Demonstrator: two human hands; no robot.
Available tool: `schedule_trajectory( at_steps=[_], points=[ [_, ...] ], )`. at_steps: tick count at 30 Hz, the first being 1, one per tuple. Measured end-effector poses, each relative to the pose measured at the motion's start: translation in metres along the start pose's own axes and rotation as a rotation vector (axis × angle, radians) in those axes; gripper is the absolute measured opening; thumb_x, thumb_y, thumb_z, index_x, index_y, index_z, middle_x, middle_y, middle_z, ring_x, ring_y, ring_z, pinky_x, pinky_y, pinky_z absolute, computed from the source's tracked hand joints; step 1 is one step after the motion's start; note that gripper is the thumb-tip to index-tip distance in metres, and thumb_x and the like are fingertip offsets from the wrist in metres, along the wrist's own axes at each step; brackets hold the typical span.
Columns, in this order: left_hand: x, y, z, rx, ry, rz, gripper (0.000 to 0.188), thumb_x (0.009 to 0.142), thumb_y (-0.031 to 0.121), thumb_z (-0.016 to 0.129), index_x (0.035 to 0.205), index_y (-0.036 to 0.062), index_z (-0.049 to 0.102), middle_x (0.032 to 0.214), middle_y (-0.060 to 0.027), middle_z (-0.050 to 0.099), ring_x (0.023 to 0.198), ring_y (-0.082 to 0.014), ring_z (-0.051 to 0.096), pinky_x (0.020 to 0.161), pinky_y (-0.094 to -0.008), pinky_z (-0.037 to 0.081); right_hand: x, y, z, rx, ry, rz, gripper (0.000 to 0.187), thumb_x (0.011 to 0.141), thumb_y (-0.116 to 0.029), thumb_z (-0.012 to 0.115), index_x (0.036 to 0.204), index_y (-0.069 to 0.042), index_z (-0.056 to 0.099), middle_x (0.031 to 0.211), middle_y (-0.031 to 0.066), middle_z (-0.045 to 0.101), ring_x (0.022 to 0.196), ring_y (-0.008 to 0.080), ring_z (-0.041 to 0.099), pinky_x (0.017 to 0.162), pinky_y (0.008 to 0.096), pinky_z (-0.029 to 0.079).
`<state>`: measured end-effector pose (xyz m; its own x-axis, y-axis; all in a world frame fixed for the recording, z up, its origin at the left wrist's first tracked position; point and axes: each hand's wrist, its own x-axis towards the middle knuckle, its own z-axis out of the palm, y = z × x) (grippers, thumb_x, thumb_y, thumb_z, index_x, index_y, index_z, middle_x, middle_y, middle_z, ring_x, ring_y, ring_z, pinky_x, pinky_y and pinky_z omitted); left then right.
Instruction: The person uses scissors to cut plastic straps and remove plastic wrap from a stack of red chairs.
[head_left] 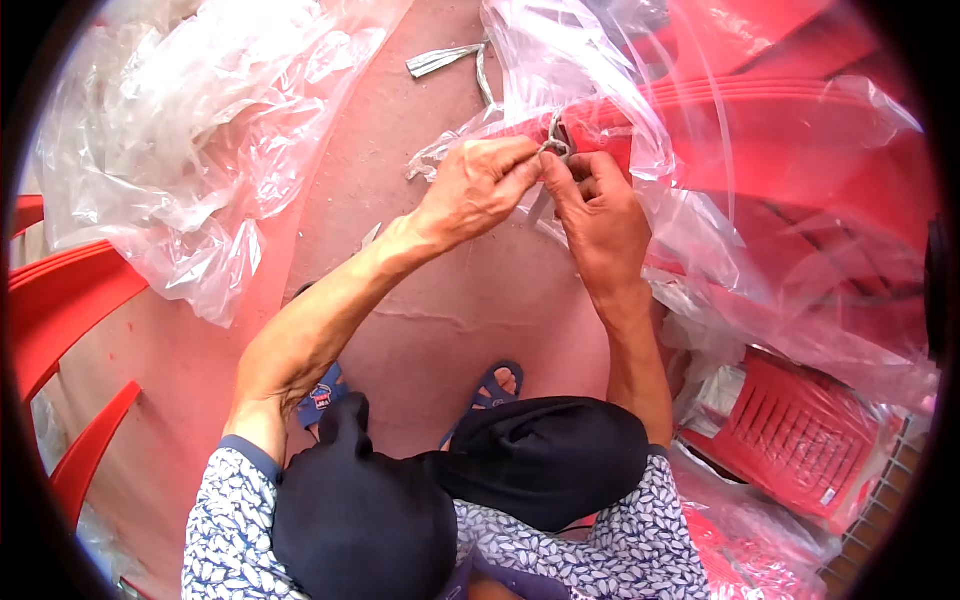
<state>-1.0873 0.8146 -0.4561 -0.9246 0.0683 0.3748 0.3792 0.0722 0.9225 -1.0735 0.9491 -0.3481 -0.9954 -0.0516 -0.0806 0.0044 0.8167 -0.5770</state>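
Note:
My left hand [478,188] and my right hand [606,222] meet in front of me, each with fingertips pinched on a thin greyish strip of tie cord [555,146]. The cord is looped or twisted at the near end of a stack of red curved plastic parts [740,110]. Clear plastic film [640,110] covers much of that stack. Whether the loop is a finished knot cannot be made out. Beyond my hands, a loose pale strip [447,60] with a flattened end lies on the floor.
Crumpled clear plastic sheeting [210,140] lies at the left, above red curved pieces [75,290]. At the lower right, a red slotted plastic part [795,430] sits in film beside a metal grid [880,490]. My sandalled feet rest on the reddish floor [430,345].

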Motion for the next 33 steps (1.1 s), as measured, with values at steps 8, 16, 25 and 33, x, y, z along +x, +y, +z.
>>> schedule_trajectory(
  at_steps=[8,16,25,33],
  points=[
    [0.007,0.002,-0.02,-0.312,-0.07,-0.341,0.024,0.098,0.021,0.062,0.111,0.0021,0.069,0.084,0.0009,0.065,0.069,-0.0073,0.055,0.062,-0.0277,0.048,-0.003,0.008,0.013,-0.168,0.055,-0.106,0.015,0.094,-0.021,0.068,0.092,-0.006,0.066,0.061,0.0084,0.065,0.054,0.0195,0.065,0.051,0.0334,0.046],
    [0.017,-0.006,-0.023,-0.394,-0.054,-0.325,0.031,0.101,0.021,0.058,0.123,0.0013,0.063,0.098,-0.001,0.065,0.081,-0.008,0.058,0.074,-0.0247,0.051,-0.003,0.029,0.043,-0.046,0.022,-0.197,0.013,0.095,-0.019,0.064,0.098,-0.007,0.059,0.068,0.0176,0.064,0.063,0.0365,0.066,0.056,0.046,0.048],
    [0.01,0.005,-0.013,-0.321,0.175,-0.358,0.029,0.099,0.027,0.062,0.108,-0.0008,0.063,0.09,-0.0033,0.063,0.081,-0.0094,0.058,0.072,-0.027,0.049,-0.012,0.038,0.058,0.391,0.026,-0.085,0.011,0.096,-0.013,0.063,0.097,-0.003,0.059,0.061,0.0071,0.06,0.051,0.0113,0.057,0.049,0.0317,0.044],
    [0.016,-0.01,0.002,-0.775,-0.039,-0.613,0.026,0.097,0.033,0.067,0.1,0.0068,0.067,0.082,0.0015,0.065,0.071,-0.0063,0.056,0.069,-0.0233,0.044,-0.02,0.049,0.056,0.401,-0.006,-0.079,0.016,0.098,-0.017,0.063,0.098,-0.002,0.062,0.061,0.0003,0.058,0.056,0.0054,0.051,0.051,0.0265,0.042]
  ],
)
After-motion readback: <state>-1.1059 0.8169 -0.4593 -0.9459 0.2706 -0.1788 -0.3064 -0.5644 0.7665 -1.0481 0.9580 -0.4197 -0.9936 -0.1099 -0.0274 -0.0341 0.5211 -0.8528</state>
